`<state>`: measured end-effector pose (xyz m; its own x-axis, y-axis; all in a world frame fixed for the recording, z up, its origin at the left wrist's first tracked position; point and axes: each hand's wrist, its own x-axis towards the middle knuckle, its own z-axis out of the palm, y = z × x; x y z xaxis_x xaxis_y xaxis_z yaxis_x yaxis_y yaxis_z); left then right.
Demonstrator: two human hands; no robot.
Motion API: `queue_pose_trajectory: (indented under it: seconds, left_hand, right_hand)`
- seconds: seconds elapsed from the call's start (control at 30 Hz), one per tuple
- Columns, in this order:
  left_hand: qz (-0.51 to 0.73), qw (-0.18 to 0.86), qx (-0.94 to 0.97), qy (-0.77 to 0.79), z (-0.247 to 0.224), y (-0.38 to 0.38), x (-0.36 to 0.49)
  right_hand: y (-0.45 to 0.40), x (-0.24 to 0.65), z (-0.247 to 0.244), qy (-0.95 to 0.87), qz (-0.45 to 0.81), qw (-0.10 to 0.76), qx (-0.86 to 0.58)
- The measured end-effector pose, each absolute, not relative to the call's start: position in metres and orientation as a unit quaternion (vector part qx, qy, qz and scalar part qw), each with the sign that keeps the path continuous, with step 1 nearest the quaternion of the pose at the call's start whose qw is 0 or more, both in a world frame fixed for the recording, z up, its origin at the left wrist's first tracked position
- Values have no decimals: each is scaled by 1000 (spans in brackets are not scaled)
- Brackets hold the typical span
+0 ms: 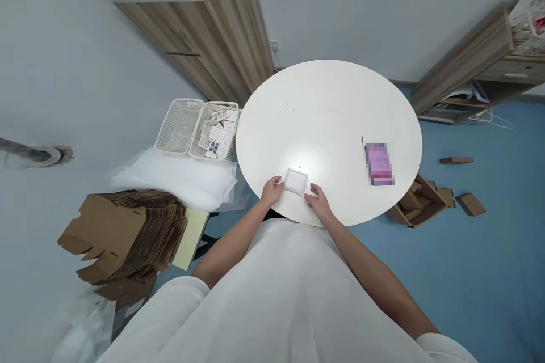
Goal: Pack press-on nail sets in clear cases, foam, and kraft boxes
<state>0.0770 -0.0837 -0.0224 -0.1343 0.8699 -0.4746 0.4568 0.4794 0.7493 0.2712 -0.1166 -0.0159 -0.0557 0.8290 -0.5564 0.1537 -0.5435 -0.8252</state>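
Observation:
A small, flat, whitish packet [296,180], apparently wrapped in translucent foam sheeting, lies near the front edge of the round white table [327,108]. On its left side my left hand [271,191] has its fingers bent, thumb and fingertips closed at the packet's edge. My right hand [318,202] is at the lower right corner, thumb and fingers curled about a loose edge of the wrapping. What is inside the packet cannot be made out.
Right on the table is a pixelated purple item [380,164]. To the left stand a white basket [215,130] of cards, white foam sheets [179,176] and stacked flattened cardboard boxes [123,232]. An open carton [419,204] and small brown boxes [470,204] lie on the floor at right.

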Motion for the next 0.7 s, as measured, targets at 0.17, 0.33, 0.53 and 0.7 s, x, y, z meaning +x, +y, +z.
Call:
queue_pose_trajectory:
  seconds: [0.17, 0.33, 0.53, 0.7]
  left_hand:
    - [195, 500, 491, 686, -19, -87, 80]
    - [195, 511, 506, 667, -17, -81, 77]
    - [216, 499, 485, 684, -16, -57, 43]
    - [236, 472, 471, 707, -22, -19, -5]
  right_hand:
    - [-110, 268, -13, -361, 670, 274, -588]
    - [-97, 255, -11, -340, 688, 244, -593]
    - [-58, 214, -3, -353, 686, 232, -593]
    - [-7, 156, 1, -362, 687, 259, -574]
